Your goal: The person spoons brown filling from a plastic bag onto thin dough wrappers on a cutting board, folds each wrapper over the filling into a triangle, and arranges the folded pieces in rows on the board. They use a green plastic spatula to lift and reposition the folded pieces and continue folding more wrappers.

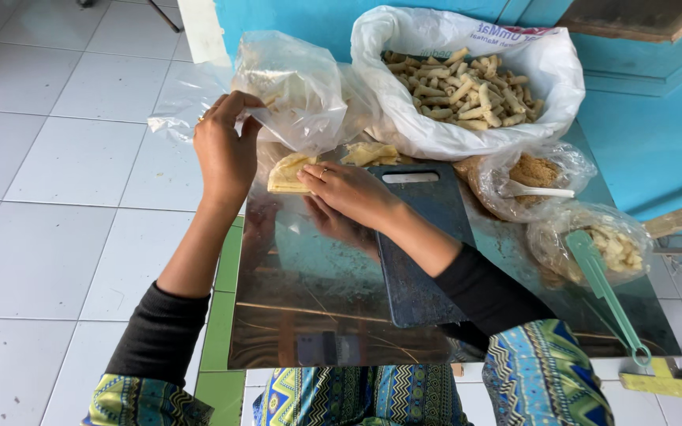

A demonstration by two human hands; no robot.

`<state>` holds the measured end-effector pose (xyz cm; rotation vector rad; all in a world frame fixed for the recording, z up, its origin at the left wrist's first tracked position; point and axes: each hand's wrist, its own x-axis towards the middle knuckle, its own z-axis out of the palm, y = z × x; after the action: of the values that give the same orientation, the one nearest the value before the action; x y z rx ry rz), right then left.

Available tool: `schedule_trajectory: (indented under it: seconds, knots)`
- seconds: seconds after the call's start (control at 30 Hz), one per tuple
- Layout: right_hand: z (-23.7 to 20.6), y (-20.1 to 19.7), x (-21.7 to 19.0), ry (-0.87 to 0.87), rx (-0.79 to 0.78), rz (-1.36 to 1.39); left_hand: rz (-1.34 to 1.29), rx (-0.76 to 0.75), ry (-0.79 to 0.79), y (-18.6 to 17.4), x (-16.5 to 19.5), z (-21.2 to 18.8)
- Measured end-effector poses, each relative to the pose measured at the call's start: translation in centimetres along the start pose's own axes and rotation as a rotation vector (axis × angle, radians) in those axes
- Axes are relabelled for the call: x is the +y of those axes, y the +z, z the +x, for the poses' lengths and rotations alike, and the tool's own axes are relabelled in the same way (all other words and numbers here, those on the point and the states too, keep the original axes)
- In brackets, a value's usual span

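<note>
My left hand pinches the edge of a clear plastic bag and holds it up at the far left of the shiny metal tabletop. My right hand rests its fingers on a stack of thin pale yellow wrapper sheets lying just below the bag's mouth. More of the same sheets lie beside them. A dark blue cutting board lies under my right forearm.
A big white sack of small rolled pastries stands at the back. To the right sit a clear bag of brown filling with a white spoon and a bag of pale pieces with a green utensil. White floor tiles lie to the left.
</note>
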<state>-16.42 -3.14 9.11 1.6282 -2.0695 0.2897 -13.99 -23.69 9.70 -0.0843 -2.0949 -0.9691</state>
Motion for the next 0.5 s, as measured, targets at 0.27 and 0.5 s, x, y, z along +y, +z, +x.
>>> schedule_trajectory:
  seconds: [0.27,0.5]
  knots:
    - [0.2,-0.5,1.6,0.172,0.087,0.165,-0.016,-0.015,-0.09,0.2,-1.0,-0.1]
    - [-9.7,-9.5,3.6,0.681,-0.201,0.658,0.213,-0.42,0.054,-4.0,0.7,-8.0]
